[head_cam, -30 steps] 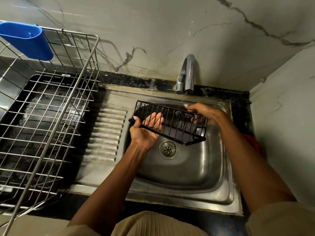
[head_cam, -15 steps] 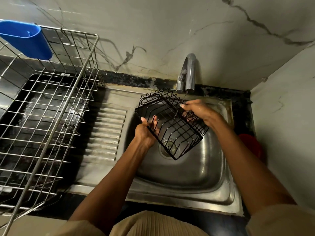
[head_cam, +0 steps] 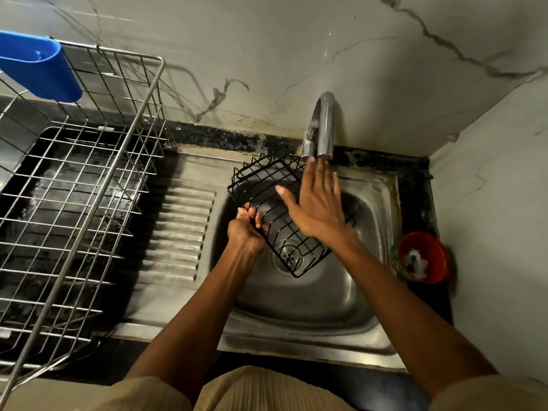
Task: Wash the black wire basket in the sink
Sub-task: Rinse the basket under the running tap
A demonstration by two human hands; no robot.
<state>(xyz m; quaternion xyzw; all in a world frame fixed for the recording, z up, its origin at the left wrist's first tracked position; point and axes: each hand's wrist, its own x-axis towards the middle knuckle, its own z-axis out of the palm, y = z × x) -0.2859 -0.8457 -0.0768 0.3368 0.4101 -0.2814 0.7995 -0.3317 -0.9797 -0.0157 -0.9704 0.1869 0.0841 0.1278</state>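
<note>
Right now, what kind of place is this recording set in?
Most likely a home kitchen's washing-up corner: a steel sink with a ribbed drainboard under a tap, and a wire dish rack beside it on a dark counter against marble-look walls.

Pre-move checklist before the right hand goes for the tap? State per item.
1. Left hand grips the black wire basket by its edge: ok.
2. Basket held over the steel sink basin: ok.
3. Right hand off the basket, fingers spread: ok.
4. Right fingertips near the chrome tap spout; contact: cannot tell.
5. Water running: cannot tell.
6. Drain unblocked: ok.
</note>
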